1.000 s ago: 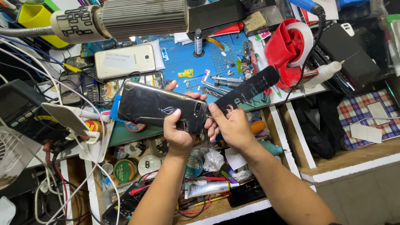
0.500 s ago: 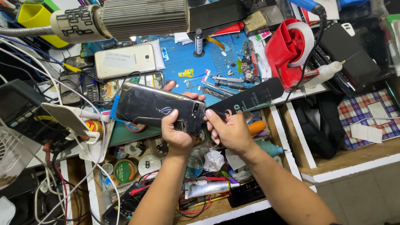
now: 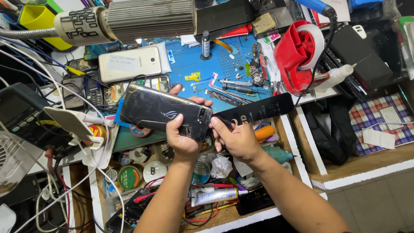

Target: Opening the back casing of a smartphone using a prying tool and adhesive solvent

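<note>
Far left of the frame, a fan grille and a dark meter box (image 3: 21, 118) are sitting among loose wires, and a lamp head (image 3: 129, 19) is hanging across the upper left. Just below it a pale gold phone (image 3: 129, 64) is lying face down on the cluttered surface (image 3: 310, 172).

Moving in to centre: the left hand (image 3: 183, 138) is gripping the black phone (image 3: 166, 112), fingers clamped round its right end, back cover facing up, held level just above the blue work mat (image 3: 189, 64). Right beside it, the right hand (image 3: 237, 140) is pinching a black strip (image 3: 258, 111) that looks like a peel-off film or liner, fingers closed on its near end right at the phone's edge, the strip angling up toward the right.

By the look of it, the step in hand is peeling or feeding that strip at the phone's edge. The next move probably calls for a steady left grip and a slow, even pull.

Further right, a red tape dispenser (image 3: 299, 54) is standing at the mat's edge, and a chequered cloth (image 3: 379, 118) is lying at far right.
</note>
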